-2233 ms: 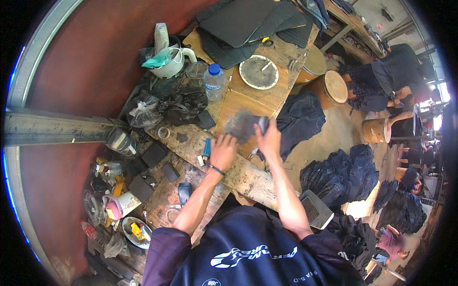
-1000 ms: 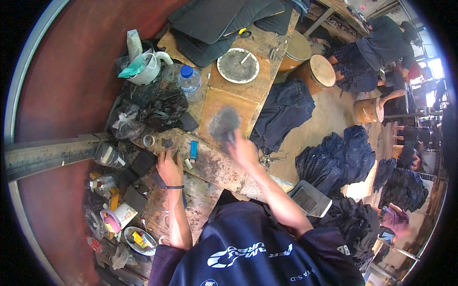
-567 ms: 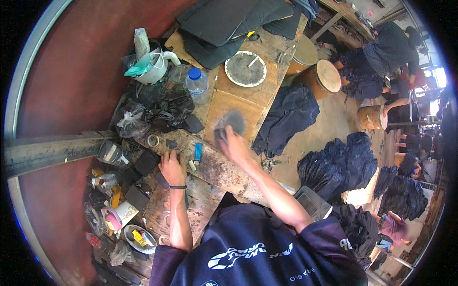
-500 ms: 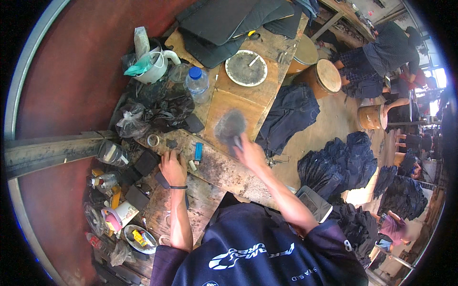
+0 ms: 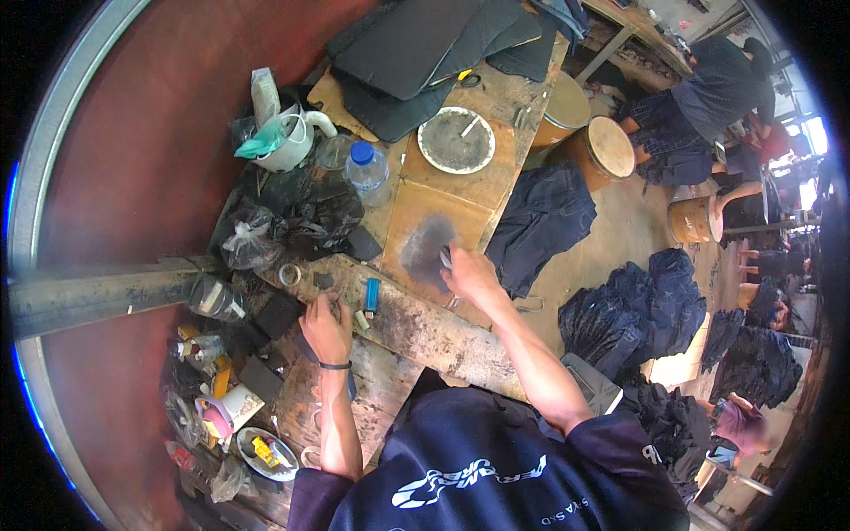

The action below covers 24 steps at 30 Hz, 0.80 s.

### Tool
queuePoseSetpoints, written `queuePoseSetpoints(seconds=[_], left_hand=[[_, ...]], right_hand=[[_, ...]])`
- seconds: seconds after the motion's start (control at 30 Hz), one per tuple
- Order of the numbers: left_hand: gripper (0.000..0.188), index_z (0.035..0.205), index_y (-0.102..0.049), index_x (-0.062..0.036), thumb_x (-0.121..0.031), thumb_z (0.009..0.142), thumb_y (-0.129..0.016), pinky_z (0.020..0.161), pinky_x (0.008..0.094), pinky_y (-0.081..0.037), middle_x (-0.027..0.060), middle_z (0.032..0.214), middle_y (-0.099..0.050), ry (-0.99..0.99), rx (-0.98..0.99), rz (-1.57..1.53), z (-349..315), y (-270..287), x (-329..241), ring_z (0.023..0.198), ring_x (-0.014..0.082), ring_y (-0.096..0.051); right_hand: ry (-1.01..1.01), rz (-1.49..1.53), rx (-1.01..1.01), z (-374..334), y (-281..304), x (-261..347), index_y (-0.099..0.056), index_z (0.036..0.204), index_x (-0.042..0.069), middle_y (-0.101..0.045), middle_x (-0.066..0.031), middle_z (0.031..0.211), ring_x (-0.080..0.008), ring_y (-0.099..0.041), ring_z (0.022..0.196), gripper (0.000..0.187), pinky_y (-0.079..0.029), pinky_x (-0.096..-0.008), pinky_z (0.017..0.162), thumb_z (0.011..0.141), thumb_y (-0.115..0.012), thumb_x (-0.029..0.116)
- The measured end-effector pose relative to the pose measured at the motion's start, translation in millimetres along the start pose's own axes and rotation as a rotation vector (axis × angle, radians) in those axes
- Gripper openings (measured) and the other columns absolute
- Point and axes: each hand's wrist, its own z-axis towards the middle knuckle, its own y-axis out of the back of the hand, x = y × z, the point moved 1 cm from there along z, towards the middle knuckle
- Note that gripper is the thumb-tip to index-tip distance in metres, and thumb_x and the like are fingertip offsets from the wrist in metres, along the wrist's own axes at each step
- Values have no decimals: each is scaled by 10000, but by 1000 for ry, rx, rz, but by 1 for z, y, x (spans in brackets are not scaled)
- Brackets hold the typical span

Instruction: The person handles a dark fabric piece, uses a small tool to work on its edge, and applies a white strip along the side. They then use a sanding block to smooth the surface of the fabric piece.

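Observation:
My right hand (image 5: 471, 274) is closed round a small grey piece (image 5: 445, 257), whose kind I cannot make out. It is at the right edge of a dark powdery smudge (image 5: 421, 252) on a brown board (image 5: 440, 202). My left hand (image 5: 327, 329) lies on the worn wooden bench with fingers loosely extended, beside a small dark scrap (image 5: 323, 280). Right of that hand are a blue lighter (image 5: 372, 295) and a short pale stub (image 5: 362, 319). Farther up the board stands a round white-rimmed dish (image 5: 456, 142) of dark powder with a white stick in it.
A blue-capped bottle (image 5: 367, 173) and black plastic bags (image 5: 323, 212) stand left of the board. Dark flat panels (image 5: 416, 44) are stacked at the far end. Piles of dark jeans (image 5: 633, 305) lie on the floor to the right, beyond which people work near drums (image 5: 609, 146).
The whole view has shifted slightly. My right hand has moved a little away from me along the smudge, still gripping the grey piece. My left hand stays in about the same place.

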Motion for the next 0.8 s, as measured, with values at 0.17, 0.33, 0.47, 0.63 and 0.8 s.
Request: queuePoseSetpoints(seconds=[0.17, 0.33, 0.47, 0.63, 0.8], left_hand=[[131, 984, -692, -79, -130, 885, -761, 795, 478, -475, 127, 917, -725, -216, 72, -157, 2, -12, -44, 916, 343, -678], [154, 989, -659, -81, -146, 892, -760, 788, 485, -487, 117, 950, -726, -336, 143, -247, 8, -31, -74, 924, 337, -674], [223, 1134, -692, -65, -138, 926, -720, 834, 487, -512, 140, 979, -712, -387, 111, -240, 16, -52, -88, 950, 364, -665], [186, 1079, -737, -67, -181, 939, -693, 894, 509, -494, 147, 1036, -699, -380, 215, -98, 25, -72, -97, 1054, 369, -645], [209, 1085, -737, -82, -190, 906, -720, 923, 499, -492, 134, 1110, -689, -399, 203, 46, 32, -79, -93, 1099, 352, -626]], right_hand=[[133, 271, -293, 82, 2, 41, -601, 1325, 17, -729, -327, 1113, -509, -711, 1057, 498, -573, -585, 921, 948, -741, 311], [-165, 165, -420, 61, 25, -63, -586, 1262, 8, -753, -304, 984, -521, -733, 916, 474, -599, -587, 807, 947, -746, 323], [-288, 241, -773, 26, 40, -107, -546, 1202, 2, -733, -318, 877, -504, -740, 830, 419, -598, -593, 743, 974, -712, 311], [-100, 278, -513, 65, 21, -47, -594, 1349, 58, -726, -344, 1094, -507, -729, 1009, 544, -580, -586, 887, 955, -759, 394], [-500, 311, -800, 51, 70, -112, -506, 1274, 4, -753, -312, 1002, -515, -741, 939, 458, -592, -595, 838, 986, -689, 310]])
